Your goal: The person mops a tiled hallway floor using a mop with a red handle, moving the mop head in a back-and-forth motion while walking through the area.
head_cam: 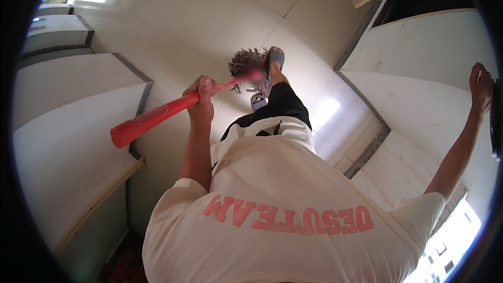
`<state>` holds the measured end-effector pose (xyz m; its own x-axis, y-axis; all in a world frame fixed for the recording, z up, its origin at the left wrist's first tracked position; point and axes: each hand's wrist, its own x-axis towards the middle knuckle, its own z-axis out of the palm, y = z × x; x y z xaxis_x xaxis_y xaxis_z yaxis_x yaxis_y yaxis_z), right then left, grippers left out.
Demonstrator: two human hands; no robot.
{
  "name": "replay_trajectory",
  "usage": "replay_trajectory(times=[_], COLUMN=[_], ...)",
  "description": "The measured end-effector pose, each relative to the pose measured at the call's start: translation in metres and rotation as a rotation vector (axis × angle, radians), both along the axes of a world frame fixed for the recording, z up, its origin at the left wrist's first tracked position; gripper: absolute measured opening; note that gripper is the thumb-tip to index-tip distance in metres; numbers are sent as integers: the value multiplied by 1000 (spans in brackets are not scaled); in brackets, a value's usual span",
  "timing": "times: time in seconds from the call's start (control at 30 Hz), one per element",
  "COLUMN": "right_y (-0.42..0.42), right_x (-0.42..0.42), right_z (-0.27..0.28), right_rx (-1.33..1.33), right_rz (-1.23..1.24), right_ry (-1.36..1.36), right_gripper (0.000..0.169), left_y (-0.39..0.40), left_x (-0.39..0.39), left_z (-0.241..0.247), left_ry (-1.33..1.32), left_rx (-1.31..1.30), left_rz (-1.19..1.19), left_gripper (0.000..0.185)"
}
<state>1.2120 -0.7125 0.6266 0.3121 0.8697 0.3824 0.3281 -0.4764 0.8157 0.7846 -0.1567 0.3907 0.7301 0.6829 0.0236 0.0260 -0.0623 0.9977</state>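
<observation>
My left hand [202, 96] is closed around the red handle of a string mop [151, 123], with the thumb lying along it. The handle's thick end points to the lower left and bears writing. Its other end runs down to the grey-brown mop strands [244, 58] on the floor, beside and between my feet in grey sandals. The joint of handle and strands is blurred. Far out at the right, my right hand [481, 90] is raised in front of a white surface, fingers loosely bent, with nothing visible in it. Whether it touches the surface cannot be told.
Pale glossy floor tiles [188, 19] lie ahead and around my feet. White partitions with grey base strips stand at the left [78, 125] and right [416, 47]. A wooden ledge [102, 204] edges the lower left, and a bright window [452, 239] shows at the lower right.
</observation>
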Motion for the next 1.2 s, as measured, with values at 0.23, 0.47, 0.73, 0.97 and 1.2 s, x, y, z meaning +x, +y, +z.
replay_trajectory(times=[0.23,0.47,0.73,0.97,1.2], right_y=[1,8,3,-20,-1], right_x=[-2,-14,-11,18,-4], right_z=[0,-1,-2,1,-2], right_rx=[-95,-99,-101,-196,-114], right_rz=[-48,-101,-159,40,-205], right_ry=[-61,-202,-157,-91,-153], right_gripper=[23,23,25,25,25], left_y=[-4,4,-4,-12,-3], left_x=[-9,-37,-7,-38,-52], left_z=[3,0,7,13,14], left_ry=[37,-13,0,2,-65], left_rx=[19,-18,1,-23,-20], left_rz=[-40,57,83,97,177], left_gripper=[43,38,38,42,42])
